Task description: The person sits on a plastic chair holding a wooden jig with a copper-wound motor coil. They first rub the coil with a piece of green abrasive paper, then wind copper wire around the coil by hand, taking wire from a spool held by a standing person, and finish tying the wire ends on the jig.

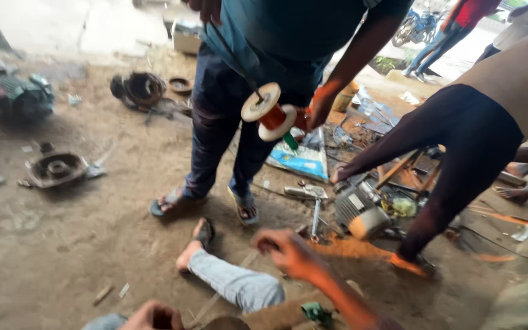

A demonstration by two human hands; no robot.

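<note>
Right hand [288, 250] is raised over the dirt floor [62, 256], fingers curled loosely; it is blurred, and whether it pinches anything cannot be told. Left hand [154, 316] sits at the bottom edge, closed into a fist with its palm side hidden, so any contents cannot be told. The wearer's leg [230, 282] in grey trousers stretches forward between the two hands. Just beyond the right hand lie a hammer [314, 205] and a small grey motor [360, 211], near each other on the ground. A standing person in blue grips a spool [271, 113] of copper wire by its axle, well above the floor. A second person bends over the motor from the right. A round housing [57, 168] lies apart at left.
</note>
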